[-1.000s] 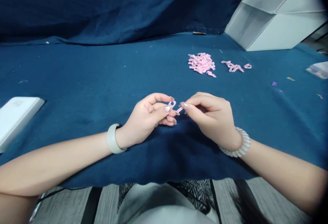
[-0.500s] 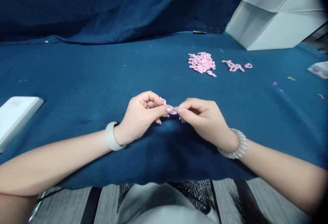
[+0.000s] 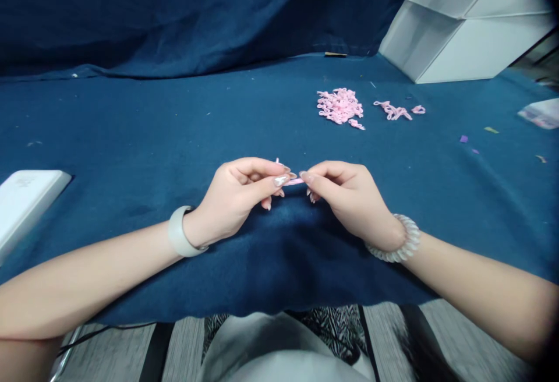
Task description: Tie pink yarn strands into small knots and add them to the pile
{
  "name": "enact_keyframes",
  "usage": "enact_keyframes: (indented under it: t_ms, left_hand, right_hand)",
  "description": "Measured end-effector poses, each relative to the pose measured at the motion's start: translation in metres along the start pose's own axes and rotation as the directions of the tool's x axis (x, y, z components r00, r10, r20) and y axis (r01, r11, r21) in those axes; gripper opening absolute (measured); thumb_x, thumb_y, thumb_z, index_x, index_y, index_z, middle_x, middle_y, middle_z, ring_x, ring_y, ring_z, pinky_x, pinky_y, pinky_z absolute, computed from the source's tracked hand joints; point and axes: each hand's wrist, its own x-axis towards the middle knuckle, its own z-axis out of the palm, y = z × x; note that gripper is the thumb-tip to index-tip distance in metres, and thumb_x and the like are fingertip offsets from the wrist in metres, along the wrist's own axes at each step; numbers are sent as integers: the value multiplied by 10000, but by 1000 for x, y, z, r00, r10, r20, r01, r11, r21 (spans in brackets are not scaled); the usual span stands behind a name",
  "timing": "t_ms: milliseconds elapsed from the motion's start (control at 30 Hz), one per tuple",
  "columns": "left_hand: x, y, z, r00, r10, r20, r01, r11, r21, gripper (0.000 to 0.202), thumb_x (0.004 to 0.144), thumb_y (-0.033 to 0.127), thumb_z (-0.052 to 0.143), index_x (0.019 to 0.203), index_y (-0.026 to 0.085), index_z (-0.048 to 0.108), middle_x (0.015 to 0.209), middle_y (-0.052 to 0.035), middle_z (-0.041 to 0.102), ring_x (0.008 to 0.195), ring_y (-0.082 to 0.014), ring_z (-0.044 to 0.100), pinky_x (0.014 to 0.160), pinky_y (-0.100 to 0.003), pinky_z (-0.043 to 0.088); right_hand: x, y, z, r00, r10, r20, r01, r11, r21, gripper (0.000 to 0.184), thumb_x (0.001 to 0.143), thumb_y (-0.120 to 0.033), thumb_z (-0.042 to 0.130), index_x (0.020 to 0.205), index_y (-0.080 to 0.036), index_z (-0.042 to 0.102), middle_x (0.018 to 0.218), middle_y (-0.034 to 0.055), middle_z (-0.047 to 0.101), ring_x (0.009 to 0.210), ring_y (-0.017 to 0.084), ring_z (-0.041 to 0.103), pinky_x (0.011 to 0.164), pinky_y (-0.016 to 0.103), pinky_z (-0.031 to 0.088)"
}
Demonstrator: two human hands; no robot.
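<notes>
From my feed, the step in hand is fine fingertip work on one small piece: a thin pale-pink plastic link [image 3: 293, 181] spans the narrow gap between the two hands, above the near middle of the navy blue cloth [image 3: 174, 137]. The left hand [image 3: 231, 198] is curled nearly closed, its thumb pressing on one end of the link with the fingers folded behind. A small pink tip [image 3: 277, 161] pokes up beyond those fingers, but I can't tell whether it belongs to the same piece. The right hand [image 3: 353, 201] is also mostly closed, its thumb and forefinger pinching the other end.

A pale grey watch band [image 3: 179, 232] circles the left wrist, and a clear coiled spiral bracelet [image 3: 395, 241] circles the right. Toward the far edge of the cloth, right of centre, lies a loose heap of pink plastic links [image 3: 339, 106], with a shorter pink strand [image 3: 393, 111] just beside it. A flat white box [image 3: 26, 201] sits at the cloth's left edge.

The link is so slim that I'd judge any next move calls for a firm, steady pinch at both ends.
</notes>
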Motion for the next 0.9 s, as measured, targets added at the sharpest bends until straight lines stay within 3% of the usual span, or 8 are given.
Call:
enact_keyframes:
  t_ms: [133,267,333,467,600,800,900]
  left_hand:
    - [0,1,0,1000,2,31,-3,1000,21,101,726,177,745,765,133,662,654,-14,661,487,-58,558,437,-138,468]
    - [-1,0,2,989,-115,96,117,993,-12,147,714,213,762,766,130,652,638,-12,658,497,-68,585,482,-150,520]
    - [-1,-1,3,979,-164,118,169,985,-39,142,719,220,760,771,131,662,654,-9,664,518,-70,605,520,-158,547]
    - [-1,-2,3,964,-230,135,241,968,-69,135,715,224,764,781,136,685,677,-5,676,550,-71,633,570,-162,568]
    - [-2,-2,4,943,-304,135,317,945,-81,149,687,204,782,771,127,686,703,-13,687,569,-72,645,585,-151,568]
    - [-2,0,6,897,-413,157,423,905,-36,159,689,181,777,790,106,680,655,-21,676,556,-80,644,557,-140,553]
    - [-1,2,4,847,-485,217,494,870,18,165,684,174,778,798,102,683,667,-22,683,563,-84,647,592,-172,568]
  right_hand:
    - [-3,-3,1,998,-31,-52,31,999,15,254,821,-309,617,622,-152,615,556,7,576,532,90,498,532,221,411]
    - [-5,-7,1,990,-95,-108,96,995,-3,202,811,-260,618,631,-169,622,577,7,588,540,101,510,533,238,415]
    - [-7,-9,1,975,-191,-114,183,980,-73,174,808,-207,613,636,-179,618,611,12,609,565,108,535,553,246,426]
    - [-8,-9,-1,900,-431,-62,402,876,-266,185,827,-142,588,649,-193,602,652,16,635,604,111,564,594,253,443]
    - [-7,-6,-4,817,-577,4,540,762,-357,150,835,-129,585,717,-209,632,699,22,669,648,127,601,623,264,465]
    - [-4,-3,-10,720,-677,153,683,654,-326,120,841,-117,580,783,-201,643,741,46,673,707,137,612,696,271,494]
    - [-3,-3,-11,685,-684,252,727,620,-295,122,862,-124,558,791,-191,632,734,44,666,700,132,587,701,273,485]
